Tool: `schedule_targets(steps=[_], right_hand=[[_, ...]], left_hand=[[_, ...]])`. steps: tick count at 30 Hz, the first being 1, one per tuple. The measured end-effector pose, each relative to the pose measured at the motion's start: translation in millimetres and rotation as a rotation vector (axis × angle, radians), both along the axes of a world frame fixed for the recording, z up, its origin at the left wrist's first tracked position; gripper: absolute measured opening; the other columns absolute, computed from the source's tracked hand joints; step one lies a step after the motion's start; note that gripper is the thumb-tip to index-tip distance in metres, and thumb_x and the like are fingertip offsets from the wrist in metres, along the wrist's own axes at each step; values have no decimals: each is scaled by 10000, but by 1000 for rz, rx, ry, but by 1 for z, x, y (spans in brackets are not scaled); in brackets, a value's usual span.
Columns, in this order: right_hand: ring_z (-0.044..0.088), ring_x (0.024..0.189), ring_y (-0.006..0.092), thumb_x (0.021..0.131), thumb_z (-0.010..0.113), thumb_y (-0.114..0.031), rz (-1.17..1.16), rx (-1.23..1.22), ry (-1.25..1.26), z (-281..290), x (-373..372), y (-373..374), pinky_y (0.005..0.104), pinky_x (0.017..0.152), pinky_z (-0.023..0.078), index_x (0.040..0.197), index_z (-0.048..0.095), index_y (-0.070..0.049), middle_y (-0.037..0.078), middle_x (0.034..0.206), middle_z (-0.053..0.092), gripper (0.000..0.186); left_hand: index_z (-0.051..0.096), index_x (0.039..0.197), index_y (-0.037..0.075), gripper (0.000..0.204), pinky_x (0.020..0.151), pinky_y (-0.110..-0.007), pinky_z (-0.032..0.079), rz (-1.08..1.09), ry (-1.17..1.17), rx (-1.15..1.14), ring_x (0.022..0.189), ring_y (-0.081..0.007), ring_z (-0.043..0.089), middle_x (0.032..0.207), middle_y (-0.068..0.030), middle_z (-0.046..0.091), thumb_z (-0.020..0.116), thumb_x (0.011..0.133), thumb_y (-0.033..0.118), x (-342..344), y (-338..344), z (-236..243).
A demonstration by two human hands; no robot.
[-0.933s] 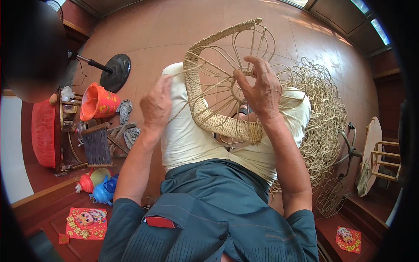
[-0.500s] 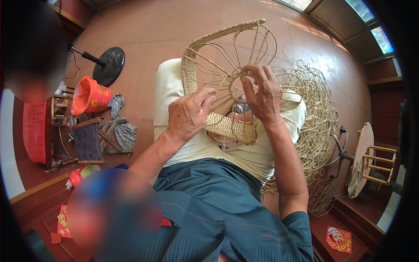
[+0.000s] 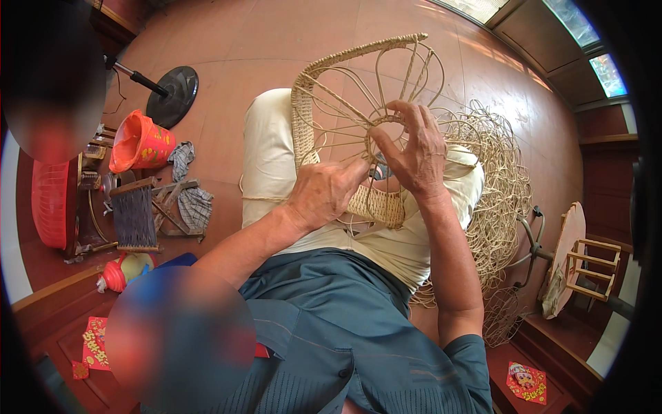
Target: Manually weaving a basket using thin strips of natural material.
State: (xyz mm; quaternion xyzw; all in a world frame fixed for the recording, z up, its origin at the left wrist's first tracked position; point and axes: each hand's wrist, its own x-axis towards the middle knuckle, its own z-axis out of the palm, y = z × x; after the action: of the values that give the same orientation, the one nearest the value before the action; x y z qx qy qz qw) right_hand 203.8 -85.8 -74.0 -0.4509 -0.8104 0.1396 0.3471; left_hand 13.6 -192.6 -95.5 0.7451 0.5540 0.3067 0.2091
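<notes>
- woven frame (image 3: pixel 301 114) is sitting across the cream trousers (image 3: pixel 265 152)
- right hand (image 3: pixel 417 148): fingers holding the centre ring (image 3: pixel 368 143)
- left hand (image 3: pixel 323 192): fingers bunched by the ring, honestly can't tell if they're gripping anything

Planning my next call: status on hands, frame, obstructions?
Right hand holds woven frame by central ring. Left hand alongside, grip unclear. Cord heap at right; nothing visibly blocking.

One woven frame (image 3: pixel 301 124), one cord heap (image 3: pixel 498 190), one orange bucket (image 3: pixel 150 143), one red basket (image 3: pixel 49 207)
</notes>
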Motion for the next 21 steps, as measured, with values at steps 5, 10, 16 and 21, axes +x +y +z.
schedule_targets(steps=[5,10,16,21], right_hand=[[703,1069,322,917,842,-424,-33,-36,-79,4,-4,0,486,944,558,1364,706,-158,91,1097,714,537],[720,1097,255,906,876,-467,-75,-137,-175,13,-7,-1,452,932,580,1343,727,-154,63,1162,736,558],[710,1105,330,881,856,-445,-124,-83,-205,9,-14,-5,481,941,568,1231,747,-134,107,1143,727,481],[704,1079,329,855,872,-436,-152,-70,-198,7,-17,-5,486,917,560,1160,734,-133,98,1124,718,451]], left_hand=[[734,1090,100,76,651,-498,557,-11,96,105,770,-348,753,801,-148,735,728,1033,150,-5,2,1],[775,1087,68,97,737,-461,596,84,3,151,845,-368,750,906,-136,736,753,1025,139,-39,4,5],[781,1104,43,117,825,-450,600,247,56,176,946,-361,742,1035,-131,723,754,990,45,-55,28,20],[770,1108,78,188,870,-429,584,194,233,291,1042,-318,709,1097,-82,719,738,934,14,-56,34,11]])
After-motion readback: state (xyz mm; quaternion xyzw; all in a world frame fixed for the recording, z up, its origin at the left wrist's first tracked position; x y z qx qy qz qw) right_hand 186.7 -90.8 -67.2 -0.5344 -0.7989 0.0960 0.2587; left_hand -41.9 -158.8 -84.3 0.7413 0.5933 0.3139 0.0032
